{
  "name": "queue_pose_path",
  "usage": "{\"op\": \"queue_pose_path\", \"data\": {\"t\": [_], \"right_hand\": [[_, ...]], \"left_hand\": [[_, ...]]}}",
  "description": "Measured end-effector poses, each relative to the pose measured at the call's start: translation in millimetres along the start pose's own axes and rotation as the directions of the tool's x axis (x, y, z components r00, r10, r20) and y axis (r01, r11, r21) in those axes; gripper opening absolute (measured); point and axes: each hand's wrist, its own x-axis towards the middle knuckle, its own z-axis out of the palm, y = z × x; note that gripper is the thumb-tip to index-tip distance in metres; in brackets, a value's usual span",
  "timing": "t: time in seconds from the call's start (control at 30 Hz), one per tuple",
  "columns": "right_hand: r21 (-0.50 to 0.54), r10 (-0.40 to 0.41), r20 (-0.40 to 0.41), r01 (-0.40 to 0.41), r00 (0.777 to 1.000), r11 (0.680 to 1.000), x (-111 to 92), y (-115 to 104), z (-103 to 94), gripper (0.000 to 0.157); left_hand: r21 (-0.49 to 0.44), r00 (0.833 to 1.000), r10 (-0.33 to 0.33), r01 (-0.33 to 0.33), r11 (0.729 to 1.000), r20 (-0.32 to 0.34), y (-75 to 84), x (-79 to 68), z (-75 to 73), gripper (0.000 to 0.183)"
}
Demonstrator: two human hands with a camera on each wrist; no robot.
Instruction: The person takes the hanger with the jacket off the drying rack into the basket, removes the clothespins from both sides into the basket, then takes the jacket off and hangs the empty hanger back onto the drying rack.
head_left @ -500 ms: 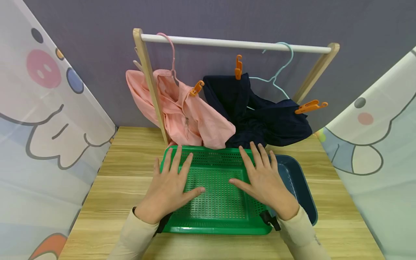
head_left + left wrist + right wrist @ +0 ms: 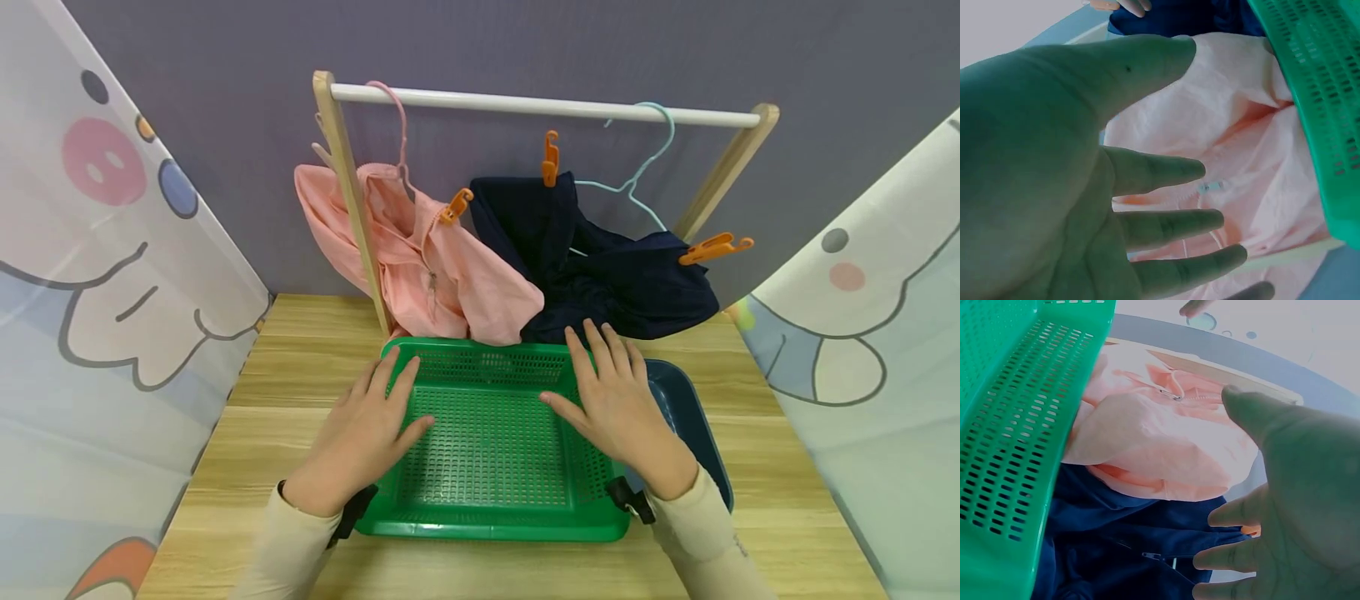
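Above the left side of a green plastic basket (image 2: 487,531), my left hand (image 2: 356,442) hovers palm down with its fingers spread. My right hand (image 2: 618,408) is held the same way over the basket's right side. Neither hand holds anything. The basket shows a bare mesh floor. Behind it, a pink zip jacket (image 2: 480,283) hangs on a pink hanger (image 2: 402,133), and a dark navy garment (image 2: 630,283) hangs beside it near a light blue hanger (image 2: 645,167). In the left wrist view, the pink jacket (image 2: 1241,144) lies beyond my straight fingers.
A rack with a white rod (image 2: 540,106) and wooden posts stands at the back. Orange clips (image 2: 551,158) grip the garments. A dark blue tray (image 2: 690,425) sits partly under the basket's right side. Printed curtains (image 2: 97,333) flank the wooden table (image 2: 255,433).
My left hand has moved left and slightly down, away from the basket's middle. The right hand has shifted slightly right, with its fingers closer together. Garments and basket stay put.
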Motion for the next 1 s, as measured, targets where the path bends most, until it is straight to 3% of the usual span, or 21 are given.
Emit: {"op": "queue_pose_path", "data": {"t": [0.23,0.43,0.73,0.87,1.0], "right_hand": [[0.014,-0.072,-0.138,0.075,0.988,0.997,11.1,5.3,-8.3,0.080],[0.074,-0.109,-0.253,0.132,0.961,0.989,25.9,11.4,-16.7,0.072],[0.111,-0.146,-0.347,0.195,0.927,0.974,45.6,9.8,-25.0,0.059],[0.121,-0.154,-0.369,0.212,0.917,0.970,56.7,8.1,-27.4,0.055],[0.163,-0.129,-0.368,0.200,0.921,0.966,67.5,5.5,-28.7,0.045]], "left_hand": [[-0.053,0.998,-0.013,0.010,0.999,-0.055,-21.2,-8.9,1.9,0.065],[-0.095,0.999,-0.037,0.034,0.995,-0.038,-37.4,-14.4,5.6,0.058],[-0.183,0.997,-0.065,0.058,0.982,-0.033,-54.2,-21.0,15.6,0.054],[-0.275,0.996,-0.090,0.093,0.957,0.022,-58.3,-23.4,18.0,0.051],[-0.372,0.992,-0.106,0.125,0.920,0.072,-61.7,-24.0,20.6,0.051]]}}
